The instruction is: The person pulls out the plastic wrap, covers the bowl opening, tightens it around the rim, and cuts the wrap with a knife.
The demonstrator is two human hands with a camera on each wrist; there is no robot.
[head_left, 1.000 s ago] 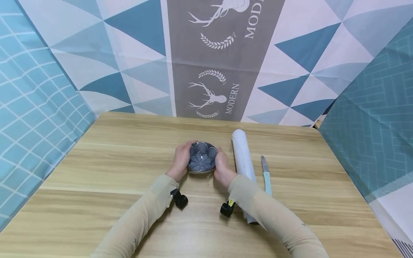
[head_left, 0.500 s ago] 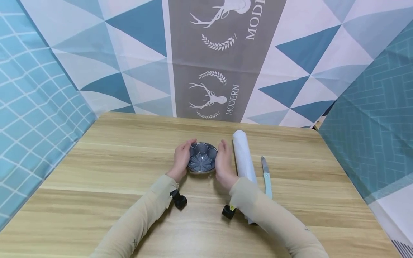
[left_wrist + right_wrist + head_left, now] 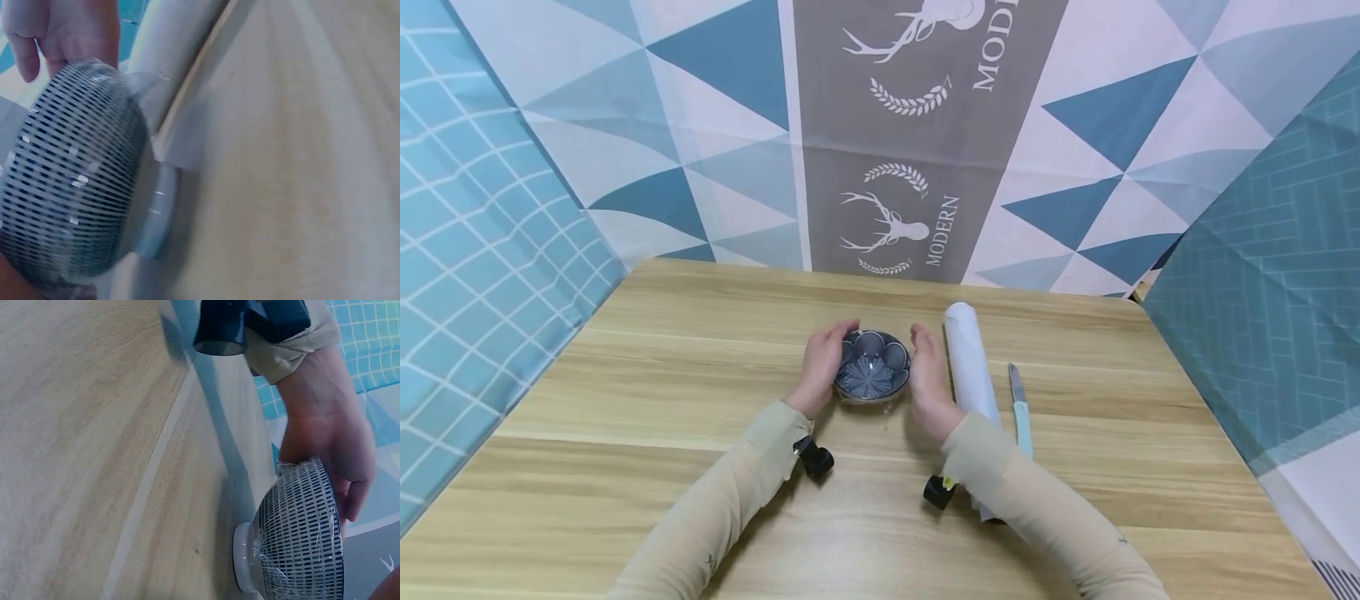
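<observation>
A dark patterned bowl [image 3: 871, 375] stands upright on the wooden table in the head view, with circles and a starburst inside. Clear cling film clings to its checked outer wall [image 3: 300, 531], wrinkled in places, as both wrist views show. Against the bowl's left side lies my left hand [image 3: 817, 368], its fingers extended along the rim. My right hand [image 3: 931, 379] is held on the other side, fingers extended, with a small gap between palm and bowl. The left wrist view shows that right hand [image 3: 72, 28] beyond the bowl, holding nothing.
Just right of my right hand lies a long white roll [image 3: 970, 354], partly under the right forearm. Farther right is a knife [image 3: 1019, 408] with a light blue handle. A patterned cloth [image 3: 887, 142] hangs behind the table [image 3: 700, 375].
My right hand has come away from the bowl's right side and moved slightly to the right, its fingers straightening. The left hand stays by the bowl.
</observation>
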